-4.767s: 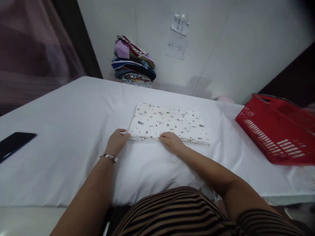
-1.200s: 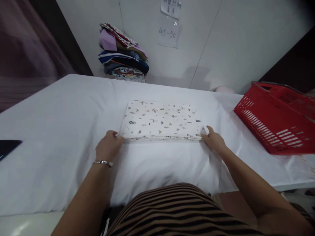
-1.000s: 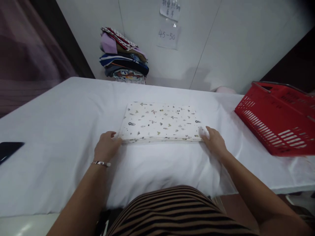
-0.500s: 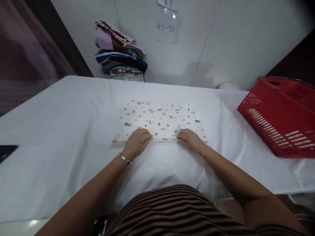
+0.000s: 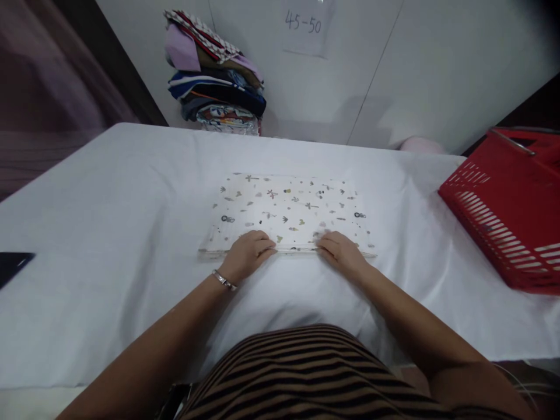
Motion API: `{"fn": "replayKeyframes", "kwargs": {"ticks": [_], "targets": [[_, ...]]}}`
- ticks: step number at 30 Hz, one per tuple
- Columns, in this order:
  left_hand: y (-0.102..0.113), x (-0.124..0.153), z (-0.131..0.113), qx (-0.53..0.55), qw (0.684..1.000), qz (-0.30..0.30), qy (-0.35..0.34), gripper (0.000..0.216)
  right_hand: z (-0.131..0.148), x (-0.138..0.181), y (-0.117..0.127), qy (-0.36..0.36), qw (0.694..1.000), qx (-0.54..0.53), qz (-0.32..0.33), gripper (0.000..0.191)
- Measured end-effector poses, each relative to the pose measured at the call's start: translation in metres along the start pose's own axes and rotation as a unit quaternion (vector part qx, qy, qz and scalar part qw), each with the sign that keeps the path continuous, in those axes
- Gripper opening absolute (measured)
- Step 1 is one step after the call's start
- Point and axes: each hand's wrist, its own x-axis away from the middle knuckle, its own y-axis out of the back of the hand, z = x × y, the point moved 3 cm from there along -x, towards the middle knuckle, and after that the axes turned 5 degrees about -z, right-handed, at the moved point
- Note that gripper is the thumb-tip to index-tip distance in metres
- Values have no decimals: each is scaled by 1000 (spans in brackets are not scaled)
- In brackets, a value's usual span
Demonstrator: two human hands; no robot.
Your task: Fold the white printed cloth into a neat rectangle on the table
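Note:
A folded white cloth (image 5: 289, 207) with small printed trees, leaves and other figures lies flat in front of me. Its near edge shows several stacked layers. My left hand (image 5: 249, 252), with a silver bracelet at the wrist, pinches that near edge left of the middle. Right of the middle, my right hand (image 5: 342, 252) grips the same edge between thumb and fingers. A short stretch of the folded edge shows between the two hands.
A white-covered table (image 5: 131, 192) bears the cloth. At its right side stands a red plastic basket (image 5: 499, 216). Behind the table is a stack of folded fabrics (image 5: 216, 76) against the wall. A dark flat object (image 5: 13, 265) lies at the left edge.
Both hands keep their pinch on the cloth's near edge, and the cloth looks almost the same. The view has tilted slightly downward, shifting the basket and wall sign in the picture.

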Motion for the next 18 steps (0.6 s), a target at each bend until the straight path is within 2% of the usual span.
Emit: {"fn": "replayKeyframes", "kwargs": {"ticks": [6, 18], "targets": [[0, -2, -1, 5, 1000, 2, 22, 28, 1, 1, -1, 9, 1000, -11, 16, 23], [-6, 2, -4, -42, 999, -30, -2, 25, 2, 0, -3, -14, 1000, -24, 0, 22]]}}
